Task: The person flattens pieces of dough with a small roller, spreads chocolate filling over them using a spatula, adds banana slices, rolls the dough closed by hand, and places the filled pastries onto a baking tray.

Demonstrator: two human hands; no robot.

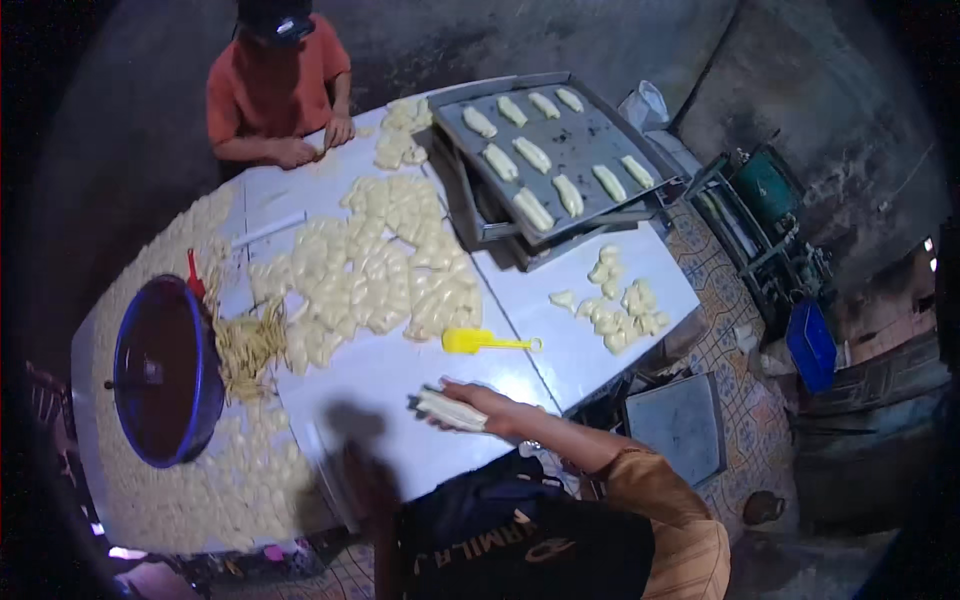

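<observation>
right hand [478, 397]: fingers half-curled round pale dough piece [453, 411]; left hand [358, 468] shadowed, fingers' state unclear.

The grey wall [430, 45] is dim; the floor [748, 420] is patterned tile

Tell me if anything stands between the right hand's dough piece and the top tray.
Yes: a yellow tool lies on the white table between the dough piece in the right hand and the top tray; nothing else visible does.

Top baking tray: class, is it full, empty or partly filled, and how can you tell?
Partly filled: shaped dough pieces lie spaced out on the tray, with bare grey metal showing between them.
</observation>
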